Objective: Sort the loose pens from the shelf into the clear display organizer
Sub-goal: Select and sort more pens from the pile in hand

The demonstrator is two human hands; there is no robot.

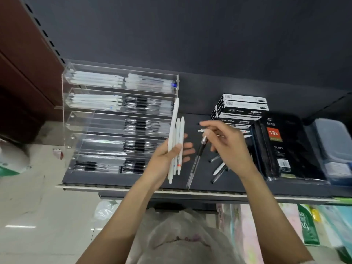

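A clear display organizer with several tiers stands at the left of the dark shelf; white pens fill its upper left slots, black pens the others. My left hand grips a bunch of white pens upright beside the organizer's right edge. My right hand pinches the top of a black-grip clear pen, which hangs slanted over the shelf. Loose pens lie on the shelf under my right hand, partly hidden by it.
Black-and-white pen boxes are stacked at the back right. A black diary pack and a blue pouch lie further right. A plastic bag sits below the shelf's front edge.
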